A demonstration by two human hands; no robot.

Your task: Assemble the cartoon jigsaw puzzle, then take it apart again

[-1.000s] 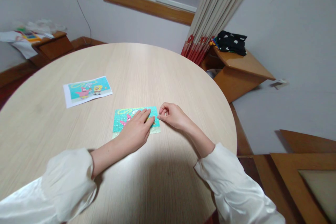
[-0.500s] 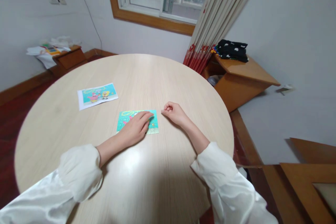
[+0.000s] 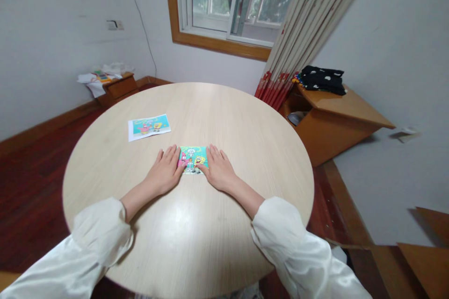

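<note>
A small cartoon jigsaw puzzle [image 3: 192, 158] lies flat near the middle of the round light-wood table [image 3: 217, 112]. My left hand [image 3: 163, 173] rests flat on the table with fingers stretched out, covering the puzzle's left edge. My right hand [image 3: 218, 171] lies flat in the same way along the puzzle's right edge. Neither hand holds anything. A printed picture sheet [image 3: 148, 126] with the same cartoon lies to the far left of the puzzle, apart from both hands.
A low wooden cabinet [image 3: 336, 117] with folded black spotted cloth [image 3: 322, 79] stands to the right, beside a striped curtain [image 3: 298, 42] and a window [image 3: 231, 0]. A small wooden stand with papers [image 3: 108, 79] sits by the left wall. Dark wooden floor surrounds the table.
The view has pulled back and up. My left hand slid off the puzzle's middle to its left edge; my right hand opened from a loose fist and went flat on the right edge.
</note>
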